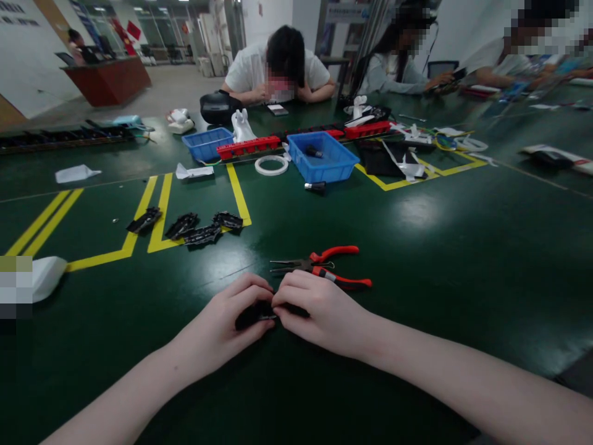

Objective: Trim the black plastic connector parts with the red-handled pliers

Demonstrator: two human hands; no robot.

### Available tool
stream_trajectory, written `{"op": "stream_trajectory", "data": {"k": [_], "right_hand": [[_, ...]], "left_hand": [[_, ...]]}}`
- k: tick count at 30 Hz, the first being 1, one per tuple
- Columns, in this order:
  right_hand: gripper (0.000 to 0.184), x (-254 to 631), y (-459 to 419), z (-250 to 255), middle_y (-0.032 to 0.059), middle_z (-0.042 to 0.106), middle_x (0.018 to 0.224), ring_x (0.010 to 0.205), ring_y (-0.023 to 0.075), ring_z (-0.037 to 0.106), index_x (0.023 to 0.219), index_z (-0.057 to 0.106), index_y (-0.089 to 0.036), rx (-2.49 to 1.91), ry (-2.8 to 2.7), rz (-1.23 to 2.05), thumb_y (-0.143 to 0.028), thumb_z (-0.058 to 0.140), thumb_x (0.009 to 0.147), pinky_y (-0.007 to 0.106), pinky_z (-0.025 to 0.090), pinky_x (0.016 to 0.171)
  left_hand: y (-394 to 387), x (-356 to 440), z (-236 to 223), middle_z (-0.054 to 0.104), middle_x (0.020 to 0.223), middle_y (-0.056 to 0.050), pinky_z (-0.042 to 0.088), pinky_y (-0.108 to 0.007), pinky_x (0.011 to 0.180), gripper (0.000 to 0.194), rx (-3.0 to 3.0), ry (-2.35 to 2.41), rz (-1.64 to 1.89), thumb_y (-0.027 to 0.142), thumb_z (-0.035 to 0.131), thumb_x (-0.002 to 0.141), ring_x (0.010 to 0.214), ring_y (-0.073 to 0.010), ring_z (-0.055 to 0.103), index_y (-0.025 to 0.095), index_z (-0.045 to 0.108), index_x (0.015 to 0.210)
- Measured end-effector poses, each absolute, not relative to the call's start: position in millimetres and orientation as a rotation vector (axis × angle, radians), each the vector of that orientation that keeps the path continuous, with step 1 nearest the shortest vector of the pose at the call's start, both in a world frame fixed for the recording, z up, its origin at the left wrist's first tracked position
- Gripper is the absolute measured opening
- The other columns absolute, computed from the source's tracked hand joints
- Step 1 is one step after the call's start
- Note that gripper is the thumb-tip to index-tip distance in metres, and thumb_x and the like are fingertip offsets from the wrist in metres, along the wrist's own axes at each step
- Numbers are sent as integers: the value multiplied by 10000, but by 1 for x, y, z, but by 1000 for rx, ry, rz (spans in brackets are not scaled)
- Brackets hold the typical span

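Fingers (pixel 296 298) of the left hand (pixel 231 309) and right hand (pixel 324 309) pinch a small dark part (pixel 265 311), handling apparently unfinished; four black pieces (pixel 202 235) lie beyond, completion unclear.

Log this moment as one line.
left hand: holding black part | right hand: fingers at its end | pliers: on table beyond hands, handles spread | other black pieces: farther left

Pliers (pixel 304 265), blue bins (pixel 324 171) and a yellow-taped green table (pixel 463 266), with a reddish desk (pixel 109 81) behind, suggest an office workshop.
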State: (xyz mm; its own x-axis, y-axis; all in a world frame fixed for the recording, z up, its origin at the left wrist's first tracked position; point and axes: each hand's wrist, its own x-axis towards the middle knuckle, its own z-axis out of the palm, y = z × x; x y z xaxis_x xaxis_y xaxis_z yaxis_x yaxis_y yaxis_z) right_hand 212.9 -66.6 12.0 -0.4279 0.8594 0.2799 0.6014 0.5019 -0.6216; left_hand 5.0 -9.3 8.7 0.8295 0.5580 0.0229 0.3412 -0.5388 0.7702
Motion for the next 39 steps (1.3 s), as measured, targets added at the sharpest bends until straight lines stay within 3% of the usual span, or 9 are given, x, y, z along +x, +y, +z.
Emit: {"op": "stream_trajectory", "data": {"k": [7, 14, 28, 39], "right_hand": [[101, 219, -61, 15, 24, 643, 865, 776, 118, 600, 892, 656, -164, -1234, -2032, 760, -115, 567, 892, 246, 481, 701], [123, 224, -60, 16, 27, 653, 906, 781, 115, 622, 934, 678, -186, -1209, -2002, 853, -136, 571, 900, 242, 506, 697], [116, 219, -59, 17, 7, 646, 840, 767, 123, 621, 854, 648, -203, -1221, -2039, 891, -118, 574, 879, 243, 495, 687], [102, 212, -62, 17, 14, 635, 833, 780, 141, 602, 821, 613, -197, -1265, -2137, 762, -143, 572, 898, 275, 473, 699]], "left_hand": [[-7, 1, 5, 601, 976, -13, 515, -269, 684, 306, 2095, 785, 348, 264, 642, 893, 809, -167, 572, 252, 547, 1183], [-4, 0, 2, 638, 1053, -23, 553, -312, 762, 317, 1978, 754, 356, 287, 677, 871, 917, -200, 621, 263, 583, 1173], [-3, 1, 1, 638, 1079, -34, 539, -296, 746, 303, 1979, 721, 363, 300, 679, 879, 908, -192, 613, 249, 610, 1170], [-2, 3, 13, 627, 1079, -11, 522, -286, 828, 234, 1955, 686, 322, 201, 683, 882, 974, -175, 600, 238, 615, 1103]]}}
